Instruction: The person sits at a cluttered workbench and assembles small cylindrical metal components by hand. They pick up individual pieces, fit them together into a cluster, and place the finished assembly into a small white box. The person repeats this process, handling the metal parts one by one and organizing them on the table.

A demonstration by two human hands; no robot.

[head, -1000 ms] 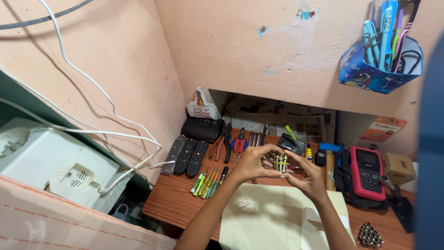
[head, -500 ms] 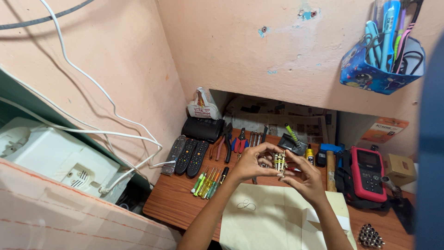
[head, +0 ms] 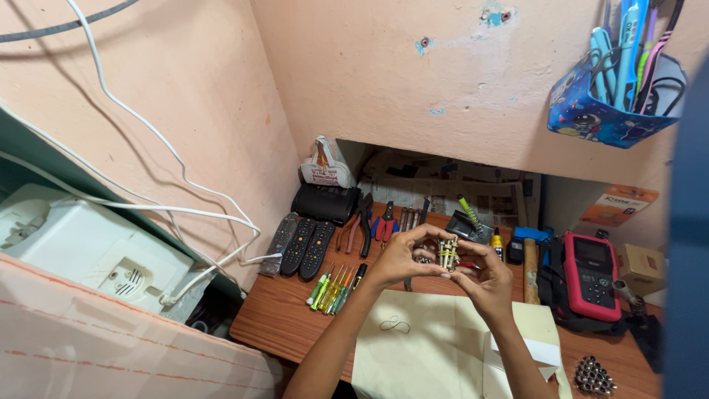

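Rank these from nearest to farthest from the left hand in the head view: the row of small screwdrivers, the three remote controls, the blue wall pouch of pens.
From the left hand:
1. Small screwdrivers, just lower left on the desk.
2. Remote controls, farther left by the wall.
3. Blue wall pouch, high up on the right.

Three dark remote controls (head: 298, 247) lie side by side at the left of a wooden workbench (head: 277, 314), beside a row of small screwdrivers (head: 334, 284) and red-handled pliers (head: 385, 221). A red handheld meter (head: 591, 274) sits to the right. A blue pouch of pens (head: 602, 103) hangs on the peach wall above; white cables (head: 159, 140) trail down to the left.
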